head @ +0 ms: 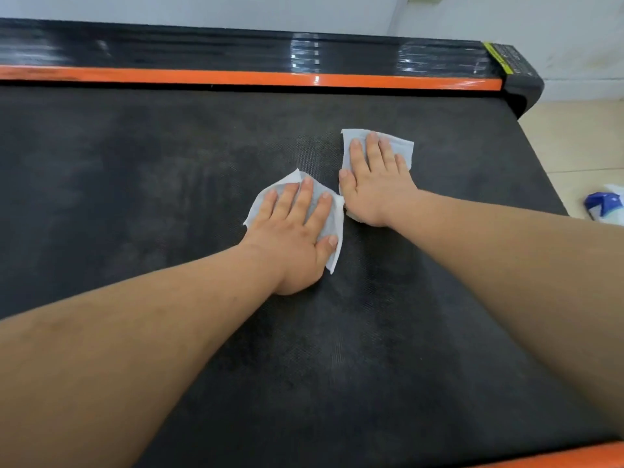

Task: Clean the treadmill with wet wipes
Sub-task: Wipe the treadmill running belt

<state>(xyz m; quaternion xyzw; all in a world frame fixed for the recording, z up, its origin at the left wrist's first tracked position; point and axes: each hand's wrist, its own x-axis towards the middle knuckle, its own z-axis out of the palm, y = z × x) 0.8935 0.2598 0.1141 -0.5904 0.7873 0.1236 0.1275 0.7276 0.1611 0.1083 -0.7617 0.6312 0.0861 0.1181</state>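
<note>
- Closest to you, an orange edge strip (557, 457) of the treadmill crosses the lower right corner.
- Your two bare forearms reach out over the dark, textured treadmill belt (152, 204), which shows dull, smeary patches.
- Your left hand (297, 231) lies flat on the belt, fingers straight and spread, pressing down a white wet wipe (337, 217) rather than gripping it.
- Just beyond it and to the right, your right hand (374, 184) presses a second wet wipe (405, 148) to the belt in the same flat-palmed way; the two wipes almost touch.
- On the tiled floor (574, 146) beside the belt's right end lies a blue and white wipe packet (604, 204).
- Farthest off, an orange stripe (236, 77) and a glossy black side rail (202, 49) run along the belt, below a pale wall (236, 10).
</note>
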